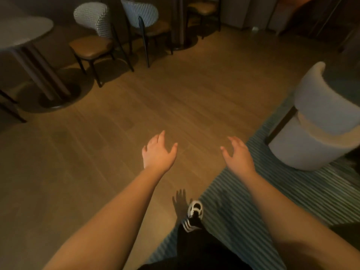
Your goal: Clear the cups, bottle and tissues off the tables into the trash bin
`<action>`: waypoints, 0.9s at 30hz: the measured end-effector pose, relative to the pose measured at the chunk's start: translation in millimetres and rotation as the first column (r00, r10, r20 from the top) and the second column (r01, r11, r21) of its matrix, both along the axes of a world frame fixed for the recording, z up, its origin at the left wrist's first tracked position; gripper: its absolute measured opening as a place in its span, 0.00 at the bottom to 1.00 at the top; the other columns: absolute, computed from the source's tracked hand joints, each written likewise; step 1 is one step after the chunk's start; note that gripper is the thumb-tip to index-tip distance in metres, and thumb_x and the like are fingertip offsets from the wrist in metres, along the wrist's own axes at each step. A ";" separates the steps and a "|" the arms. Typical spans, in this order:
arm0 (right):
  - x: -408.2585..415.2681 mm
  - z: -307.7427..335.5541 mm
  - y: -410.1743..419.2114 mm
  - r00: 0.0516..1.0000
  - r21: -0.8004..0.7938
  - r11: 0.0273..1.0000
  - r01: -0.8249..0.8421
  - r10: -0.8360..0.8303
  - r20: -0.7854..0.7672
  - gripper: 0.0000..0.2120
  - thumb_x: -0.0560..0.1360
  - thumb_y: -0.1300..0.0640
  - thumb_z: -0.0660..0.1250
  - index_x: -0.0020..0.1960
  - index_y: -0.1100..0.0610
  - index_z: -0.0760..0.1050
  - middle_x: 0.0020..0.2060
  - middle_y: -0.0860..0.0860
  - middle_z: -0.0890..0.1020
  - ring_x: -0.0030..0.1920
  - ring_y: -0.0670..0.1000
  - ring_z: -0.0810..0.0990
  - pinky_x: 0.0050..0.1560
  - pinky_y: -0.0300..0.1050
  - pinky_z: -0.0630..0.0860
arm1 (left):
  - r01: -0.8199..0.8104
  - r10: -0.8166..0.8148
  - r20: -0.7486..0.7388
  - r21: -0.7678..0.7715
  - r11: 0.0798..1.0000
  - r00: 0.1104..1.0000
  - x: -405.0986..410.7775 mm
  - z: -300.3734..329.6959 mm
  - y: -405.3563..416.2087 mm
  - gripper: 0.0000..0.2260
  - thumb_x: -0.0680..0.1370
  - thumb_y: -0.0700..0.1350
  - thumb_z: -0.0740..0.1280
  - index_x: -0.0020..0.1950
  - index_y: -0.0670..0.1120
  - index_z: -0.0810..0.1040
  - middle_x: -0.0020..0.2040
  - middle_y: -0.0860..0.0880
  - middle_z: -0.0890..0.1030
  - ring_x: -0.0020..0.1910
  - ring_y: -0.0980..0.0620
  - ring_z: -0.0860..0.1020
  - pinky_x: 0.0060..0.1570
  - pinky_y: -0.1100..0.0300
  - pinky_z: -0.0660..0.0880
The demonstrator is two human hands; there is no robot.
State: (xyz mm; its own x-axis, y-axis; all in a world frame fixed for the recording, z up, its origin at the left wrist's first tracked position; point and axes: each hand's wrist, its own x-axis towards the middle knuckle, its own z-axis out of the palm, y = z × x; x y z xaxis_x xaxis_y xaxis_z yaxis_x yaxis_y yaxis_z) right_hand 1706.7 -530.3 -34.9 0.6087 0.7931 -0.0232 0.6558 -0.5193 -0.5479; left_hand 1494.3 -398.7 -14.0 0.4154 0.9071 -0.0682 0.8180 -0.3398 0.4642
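Our left hand [158, 152] and right hand [238, 153] hang spread and empty above the floor [175, 98]; no cups, bottle, tissues or bin in view. We risk tripping on the rug [292, 191] edge.

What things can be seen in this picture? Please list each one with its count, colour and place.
round table: 1, pale top, dark pedestal, far left
dining chairs: at least 3, patterned backs, brown seats, top
armchair: 1, cream, right, on rug
rug: 1, blue-grey striped, lower right
floor: brown wood
shoe: 1, black and white, bottom centre
left hand: open, empty
right hand: open, empty
Cups, bottle, tissues, bin: none visible
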 end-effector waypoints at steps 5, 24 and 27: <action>113.1 29.1 138.2 0.999 0.015 1.000 -0.022 0.021 0.029 0.25 0.79 0.47 0.60 0.72 0.58 0.64 0.72 0.56 0.65 0.72 0.56 0.61 0.70 0.47 0.57 | -0.018 0.018 -0.010 0.007 1.000 1.000 113.2 22.0 134.4 0.31 0.79 0.62 0.55 0.78 0.50 0.56 0.76 0.47 0.63 0.75 0.48 0.59 0.72 0.45 0.56; 448.5 11.3 679.1 0.997 0.017 0.998 -0.059 0.058 0.048 0.24 0.78 0.51 0.63 0.70 0.61 0.67 0.69 0.61 0.69 0.69 0.59 0.66 0.66 0.47 0.62 | -0.114 0.113 -0.009 -0.029 0.993 0.994 431.2 -5.4 664.8 0.31 0.78 0.62 0.56 0.77 0.48 0.57 0.75 0.44 0.64 0.73 0.44 0.62 0.70 0.44 0.58; 499.0 19.6 764.1 0.995 -0.002 0.995 -0.095 0.095 0.037 0.25 0.79 0.49 0.61 0.71 0.60 0.65 0.71 0.57 0.67 0.70 0.58 0.66 0.67 0.48 0.63 | -0.120 0.121 0.000 -0.030 0.992 0.993 486.8 8.1 755.4 0.31 0.78 0.62 0.56 0.77 0.48 0.57 0.75 0.45 0.64 0.72 0.44 0.63 0.70 0.45 0.58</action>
State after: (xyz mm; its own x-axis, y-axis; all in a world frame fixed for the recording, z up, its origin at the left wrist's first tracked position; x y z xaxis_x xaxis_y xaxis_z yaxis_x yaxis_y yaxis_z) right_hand 2205.7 233.8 -15.3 0.5309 0.8474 -0.0022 0.7220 -0.4537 -0.5223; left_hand 1981.1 356.7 -5.9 0.3034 0.9480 -0.0959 0.8514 -0.2245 0.4741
